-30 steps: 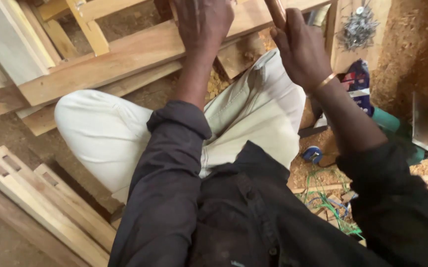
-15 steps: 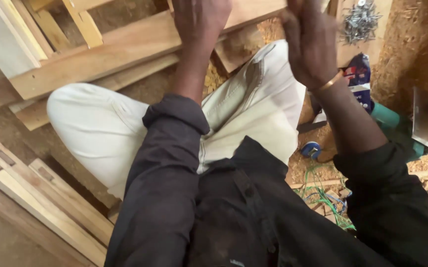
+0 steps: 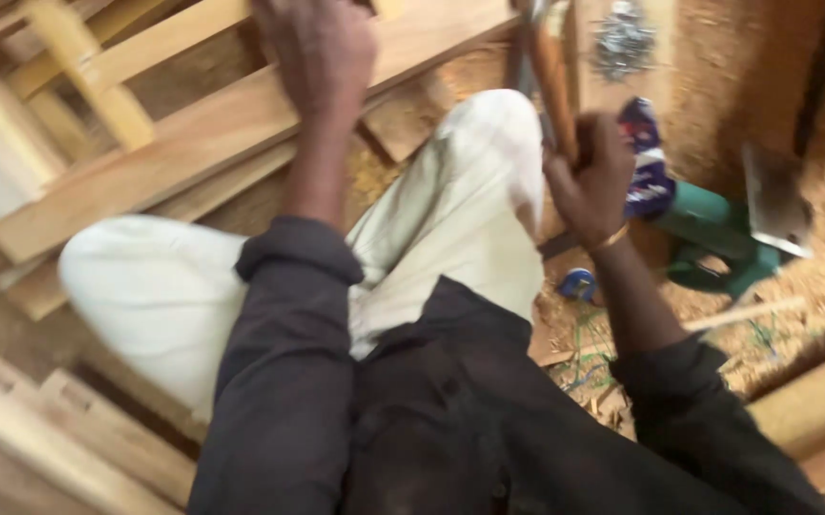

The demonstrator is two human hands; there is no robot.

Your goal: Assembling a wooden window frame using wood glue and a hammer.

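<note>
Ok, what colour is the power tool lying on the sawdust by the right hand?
The power tool is green, seen in the head view.

Two hands: left hand (image 3: 317,57) at upper centre, right hand (image 3: 591,176) at centre right. One wooden tool handle (image 3: 553,81). One green power tool (image 3: 717,234). One blue roll (image 3: 579,283).
</note>
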